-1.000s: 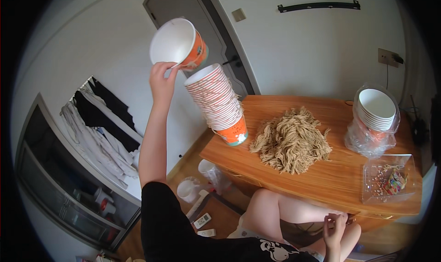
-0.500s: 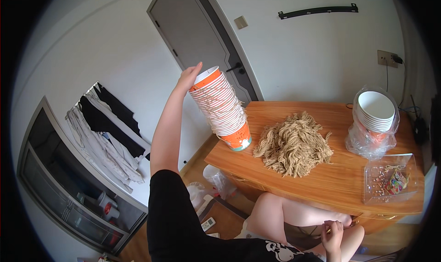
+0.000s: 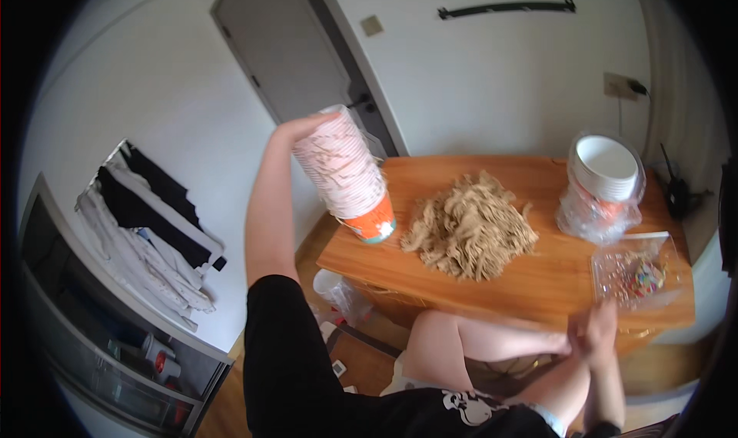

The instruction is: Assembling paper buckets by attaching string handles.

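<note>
Your left hand [image 3: 307, 126] lies at the top of a tall stack of nested paper buckets [image 3: 342, 167], fingers stretched over the uppermost rim. Thumb hidden; cannot tell whether you pinch the rim or only press on it. The stack rises from the wooden table [image 3: 555, 284] at its left corner, below and just right of that hand. White rims crowd its length, tan strands trailing between them; the lowest bucket shows an orange wall.

Your right hand [image 3: 595, 335] is blurred, in front of your bent legs, near the table's front edge. Cannot tell if its fingers are spread or pinched together.

Between your hands, farther forward: a loose heap of tan twisted cords [image 3: 473, 229], just beside the stack's base. Beyond your right hand, a clear plastic tray [image 3: 667, 246] holding small beads and multicoloured bits [image 3: 646, 279]. Behind the tray, white-rimmed buckets [image 3: 606, 161] nested in a clear plastic bag [image 3: 578, 217].
</note>
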Demonstrator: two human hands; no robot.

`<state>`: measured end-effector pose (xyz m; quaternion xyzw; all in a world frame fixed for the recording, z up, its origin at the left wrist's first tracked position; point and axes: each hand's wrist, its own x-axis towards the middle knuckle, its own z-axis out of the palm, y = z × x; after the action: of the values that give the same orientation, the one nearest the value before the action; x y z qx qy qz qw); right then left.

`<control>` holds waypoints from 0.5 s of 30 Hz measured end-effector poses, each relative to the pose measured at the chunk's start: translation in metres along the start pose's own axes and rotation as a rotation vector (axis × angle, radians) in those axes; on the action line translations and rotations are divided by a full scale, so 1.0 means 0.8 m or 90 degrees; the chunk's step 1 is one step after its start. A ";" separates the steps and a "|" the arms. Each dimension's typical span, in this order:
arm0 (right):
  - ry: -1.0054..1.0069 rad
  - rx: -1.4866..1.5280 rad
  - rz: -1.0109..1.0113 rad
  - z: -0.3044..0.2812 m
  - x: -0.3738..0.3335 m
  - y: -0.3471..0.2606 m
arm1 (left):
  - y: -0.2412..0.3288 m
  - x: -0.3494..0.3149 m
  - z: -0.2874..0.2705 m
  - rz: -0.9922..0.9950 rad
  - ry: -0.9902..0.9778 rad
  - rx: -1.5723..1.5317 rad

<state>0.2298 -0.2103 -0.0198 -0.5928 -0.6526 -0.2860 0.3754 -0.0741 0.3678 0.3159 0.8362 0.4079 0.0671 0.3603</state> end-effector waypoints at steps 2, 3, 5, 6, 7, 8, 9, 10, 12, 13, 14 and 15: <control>0.040 -0.071 0.041 0.005 0.077 0.029 | -0.040 -0.013 -0.028 0.007 0.202 0.034; 0.011 -0.104 0.068 0.003 0.117 0.042 | -0.058 -0.014 -0.029 0.025 0.395 0.099; 0.015 -0.238 0.104 0.003 0.161 0.088 | -0.047 -0.006 0.019 0.234 0.738 0.447; -0.032 -0.268 0.165 0.010 0.165 0.126 | -0.034 -0.012 0.057 0.336 0.792 0.472; -0.033 -0.312 0.144 0.019 0.171 0.157 | -0.027 -0.021 0.098 0.434 0.852 0.500; -0.030 -0.346 0.115 0.028 0.178 0.183 | -0.032 -0.030 0.120 0.519 0.813 0.460; -0.066 -0.355 0.117 0.033 0.171 0.214 | -0.031 -0.033 0.159 0.524 0.658 0.376; -0.101 -0.360 0.119 0.034 0.164 0.237 | -0.027 -0.041 0.199 0.523 0.503 0.294; -0.156 -0.297 0.166 0.037 0.172 0.254 | -0.040 -0.063 0.269 0.514 0.303 0.378; -0.177 -0.267 0.194 0.034 0.178 0.262 | -0.054 -0.062 0.300 0.484 0.271 0.468; -0.177 -0.246 0.230 0.031 0.188 0.261 | -0.065 -0.060 0.328 0.462 0.229 0.470; -0.197 -0.220 0.235 0.029 0.194 0.266 | -0.077 -0.054 0.357 0.496 0.271 0.489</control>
<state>0.4345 -0.0760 0.0807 -0.7932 -0.5248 -0.2263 0.2104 -0.0259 0.2049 0.0747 0.9633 0.1290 0.2085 -0.1095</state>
